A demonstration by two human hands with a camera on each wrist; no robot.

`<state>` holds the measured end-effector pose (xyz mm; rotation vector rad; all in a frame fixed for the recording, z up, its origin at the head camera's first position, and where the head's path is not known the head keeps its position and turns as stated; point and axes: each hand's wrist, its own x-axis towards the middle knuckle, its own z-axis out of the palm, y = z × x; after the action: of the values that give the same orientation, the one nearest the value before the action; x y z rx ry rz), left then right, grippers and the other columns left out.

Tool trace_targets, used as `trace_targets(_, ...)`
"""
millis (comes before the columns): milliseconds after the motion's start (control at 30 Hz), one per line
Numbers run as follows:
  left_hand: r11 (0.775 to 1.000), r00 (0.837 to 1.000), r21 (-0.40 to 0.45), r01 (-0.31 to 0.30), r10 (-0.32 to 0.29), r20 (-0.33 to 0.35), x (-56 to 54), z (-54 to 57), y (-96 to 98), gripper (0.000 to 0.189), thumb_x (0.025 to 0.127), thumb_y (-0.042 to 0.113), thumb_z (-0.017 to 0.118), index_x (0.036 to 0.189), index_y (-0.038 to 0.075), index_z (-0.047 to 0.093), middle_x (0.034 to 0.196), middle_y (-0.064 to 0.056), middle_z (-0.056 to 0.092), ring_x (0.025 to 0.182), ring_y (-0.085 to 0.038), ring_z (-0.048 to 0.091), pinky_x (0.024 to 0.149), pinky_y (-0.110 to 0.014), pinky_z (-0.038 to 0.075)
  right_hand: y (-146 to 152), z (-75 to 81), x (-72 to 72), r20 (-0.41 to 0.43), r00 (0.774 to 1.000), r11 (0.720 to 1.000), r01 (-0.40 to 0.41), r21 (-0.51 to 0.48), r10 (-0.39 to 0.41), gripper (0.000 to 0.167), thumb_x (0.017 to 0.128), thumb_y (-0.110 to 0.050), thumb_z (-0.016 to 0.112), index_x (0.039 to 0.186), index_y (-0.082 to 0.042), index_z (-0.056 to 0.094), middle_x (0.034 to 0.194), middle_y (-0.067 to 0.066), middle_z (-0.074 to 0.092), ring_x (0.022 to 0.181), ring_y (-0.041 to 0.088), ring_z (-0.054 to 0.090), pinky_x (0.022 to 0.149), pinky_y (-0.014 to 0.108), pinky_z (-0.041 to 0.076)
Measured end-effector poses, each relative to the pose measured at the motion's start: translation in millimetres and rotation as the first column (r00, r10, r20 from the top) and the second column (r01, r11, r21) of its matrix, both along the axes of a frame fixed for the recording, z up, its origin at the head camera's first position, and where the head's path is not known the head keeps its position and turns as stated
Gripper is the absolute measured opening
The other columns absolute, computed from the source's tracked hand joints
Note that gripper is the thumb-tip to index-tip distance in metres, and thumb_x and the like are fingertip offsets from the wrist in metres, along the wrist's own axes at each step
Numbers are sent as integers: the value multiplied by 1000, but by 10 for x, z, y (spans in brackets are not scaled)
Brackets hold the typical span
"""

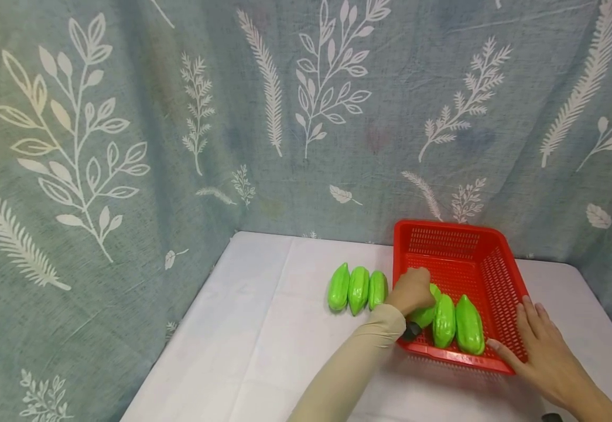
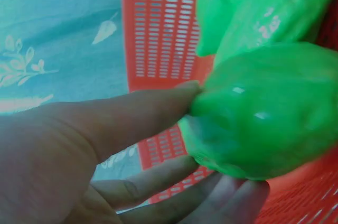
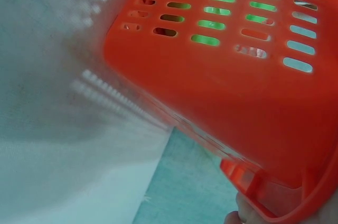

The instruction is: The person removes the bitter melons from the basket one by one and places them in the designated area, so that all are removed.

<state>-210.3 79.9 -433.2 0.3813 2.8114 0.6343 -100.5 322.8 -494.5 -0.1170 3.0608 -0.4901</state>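
My left hand (image 1: 413, 291) grips a green ridged fruit (image 2: 269, 110) inside the red basket (image 1: 515, 281), near its left wall. Thumb and fingers close on one end of the fruit in the left wrist view. Beside it in the basket lie two more such fruits, a middle one (image 1: 444, 321) and a right one (image 1: 469, 326). My right hand (image 1: 548, 354) rests on the basket's front right corner, thumb at the front rim and fingers extended along the right side. In the right wrist view the basket's wall hides most of that hand.
On the white table (image 1: 263, 328), left of the basket, three green fruits lie in a row: a left one (image 1: 339, 287), a middle one (image 1: 358, 290) and a right one (image 1: 378, 289). A patterned grey-green curtain (image 1: 284, 117) hangs behind the table.
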Motion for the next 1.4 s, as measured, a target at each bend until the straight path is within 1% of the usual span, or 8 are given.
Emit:
trace_targets(300,983,1000,181,-13,15,-14,-46,-67,-78,57,84,28,85,54,14,39,54,7,21,49,-6,21,43,-20,22,12,-6,-2,0,1000,1000,-1,-6,1,113,98,-66,52,157,16,1,165,40,-8,152,60,-10,112,84,14)
trace_targets(367,974,999,225,-16,22,-25,-42,-56,-117,43,84,29,85,58,9,58,54,9,41,51,-2,33,46,-17,28,13,-9,0,-3,1000,1000,-2,-13,2,113,98,-65,52,157,16,1,165,40,-7,152,60,-10,113,83,12)
trace_targets(467,951,1000,307,-22,26,-10,-34,-38,-183,23,86,29,84,89,7,80,79,4,72,67,-4,58,57,-17,43,12,-12,3,-3,1000,1000,-2,-23,2,113,98,-65,52,157,16,1,165,40,-7,152,60,-10,114,83,10)
trace_targets(533,932,999,361,-32,35,-2,-35,-40,-227,32,86,30,84,110,9,81,103,-1,80,83,-7,68,67,-19,51,11,-12,0,3,1000,1000,2,-24,-2,114,97,-66,52,157,16,-1,165,40,-8,152,60,-10,114,83,9)
trace_targets(700,871,997,486,-70,48,58,-20,-49,-328,37,88,31,82,119,10,78,115,-1,78,94,-7,68,71,-20,52,10,-11,0,6,1000,1000,6,-21,-6,115,97,-66,52,158,15,-2,165,40,-9,151,61,-8,114,83,10)
trace_targets(933,779,988,611,-141,76,131,34,-53,-447,37,88,32,83,120,13,78,116,1,78,96,-8,69,76,-22,55,4,-16,13,-4,1000,1000,0,-21,0,114,97,-65,53,158,15,-1,165,40,-8,152,61,-8,114,83,10)
trace_targets(1233,708,994,697,-111,82,74,34,-83,-664,40,91,38,78,121,12,77,117,-3,79,107,-12,73,91,-25,57,6,-16,5,-11,1000,1000,-3,-21,3,112,99,-64,52,158,15,0,165,40,-7,152,61,-8,114,83,11)
trace_targets(1400,641,992,758,-123,87,88,35,-53,-780,40,93,37,77,122,11,77,120,-5,78,110,-15,73,91,-27,58,4,-17,13,-13,1000,1000,-5,-22,5,111,99,-64,51,158,15,0,165,40,-7,152,61,-10,116,82,7)
